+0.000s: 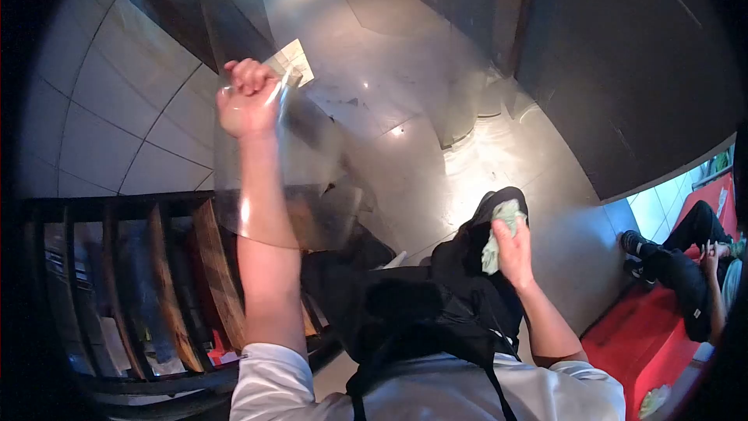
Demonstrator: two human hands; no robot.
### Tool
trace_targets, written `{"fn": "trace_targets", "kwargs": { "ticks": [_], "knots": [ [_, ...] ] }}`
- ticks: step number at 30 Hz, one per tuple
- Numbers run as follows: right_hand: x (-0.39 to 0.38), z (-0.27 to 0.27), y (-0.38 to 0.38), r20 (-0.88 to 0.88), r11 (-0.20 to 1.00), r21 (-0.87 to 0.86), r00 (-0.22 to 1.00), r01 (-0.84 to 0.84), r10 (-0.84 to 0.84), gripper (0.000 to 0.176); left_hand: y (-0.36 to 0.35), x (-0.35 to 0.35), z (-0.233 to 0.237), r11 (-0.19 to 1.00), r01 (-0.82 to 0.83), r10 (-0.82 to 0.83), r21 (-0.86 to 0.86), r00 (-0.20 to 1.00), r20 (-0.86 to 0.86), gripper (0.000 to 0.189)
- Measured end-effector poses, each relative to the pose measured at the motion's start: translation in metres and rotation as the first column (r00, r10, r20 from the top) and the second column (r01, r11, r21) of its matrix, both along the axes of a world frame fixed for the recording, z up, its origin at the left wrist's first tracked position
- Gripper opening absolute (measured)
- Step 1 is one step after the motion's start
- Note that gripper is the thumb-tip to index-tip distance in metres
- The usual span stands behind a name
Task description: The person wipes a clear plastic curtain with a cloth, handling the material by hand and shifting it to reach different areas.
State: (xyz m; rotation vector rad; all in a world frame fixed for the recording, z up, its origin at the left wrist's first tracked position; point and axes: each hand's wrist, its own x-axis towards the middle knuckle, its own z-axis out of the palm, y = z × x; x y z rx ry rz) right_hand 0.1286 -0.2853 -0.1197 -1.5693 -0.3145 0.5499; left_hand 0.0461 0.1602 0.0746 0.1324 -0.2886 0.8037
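Note:
A clear, curved transparent sheet [312, 179] hangs around my raised left forearm, and its upper edge is in the fingers of my left hand [251, 97], which are curled. Over my right knee, my right hand [512, 253] grips a crumpled pale green cloth [505, 226]. The cloth sticks out above and to the left of the fingers. My two hands are well apart.
A dark slatted wooden rack [160, 288] stands at the left. A small paper [296, 62] lies beyond my left hand. Large dark panels [631, 70] fill the upper right. Another person [686, 273] sits on a red bench [635, 335] at the right.

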Motion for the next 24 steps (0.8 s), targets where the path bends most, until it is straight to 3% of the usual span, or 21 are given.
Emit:
{"fn": "trace_targets", "kwargs": {
  "ticks": [3,5,7,11,14,15,17,18,19,20,21,24],
  "knots": [
    [0.017,0.010,0.030,0.241,0.968,0.250,0.970,-0.029,-0.033,0.022,-0.033,0.015,-0.008,0.994,0.098,-0.098,0.048,0.995,-0.005,0.058],
    [0.029,0.014,0.058,0.026,0.903,0.426,0.999,-0.054,0.047,0.027,-0.054,0.023,-0.014,0.986,0.168,-0.168,0.008,0.986,-0.017,0.054],
    [0.035,0.059,0.092,0.139,0.794,0.571,0.978,-0.210,0.158,0.032,-0.073,0.027,-0.010,0.974,0.224,-0.224,-0.034,0.975,0.004,0.051],
    [0.028,0.073,0.147,0.371,0.824,0.344,0.871,-0.451,0.322,0.037,-0.091,0.024,0.005,0.941,0.323,-0.322,-0.099,0.946,0.033,0.047],
    [0.014,0.091,0.158,0.391,0.816,0.210,0.811,-0.539,0.435,0.034,-0.085,0.031,-0.002,0.937,0.344,-0.339,-0.063,0.938,0.075,0.052],
    [0.010,0.092,0.161,0.314,0.824,0.295,0.864,-0.483,0.394,0.032,-0.087,0.032,-0.004,0.965,0.237,-0.250,-0.111,0.961,-0.118,0.050],
    [0.004,0.092,0.163,0.140,0.830,0.442,0.940,-0.341,0.311,0.028,-0.094,0.032,-0.008,0.990,0.007,-0.078,-0.144,0.867,-0.492,0.046],
    [0.013,0.090,0.162,0.154,0.842,0.447,0.953,-0.303,0.262,0.023,-0.085,0.013,-0.039,0.974,0.206,-0.225,-0.092,0.846,-0.484,0.061],
    [0.022,0.088,0.161,0.158,0.850,0.444,0.959,-0.283,0.237,0.023,-0.095,0.004,-0.063,0.953,0.301,-0.259,-0.006,0.810,-0.526,0.060],
    [0.031,0.087,0.161,0.162,0.858,0.445,0.966,-0.256,0.204,0.023,-0.113,-0.005,-0.081,0.919,0.385,-0.372,-0.089,0.767,-0.523,0.060],
    [0.037,0.085,0.161,0.162,0.868,0.444,0.972,-0.223,0.167,0.023,-0.128,-0.017,-0.106,0.870,0.491,-0.454,-0.035,0.773,-0.444,0.057],
    [0.035,0.087,0.164,0.321,0.943,0.313,0.947,-0.108,0.002,0.022,-0.186,-0.025,-0.115,0.850,0.525,-0.515,-0.042,0.811,-0.277,0.064]
  ]
}}
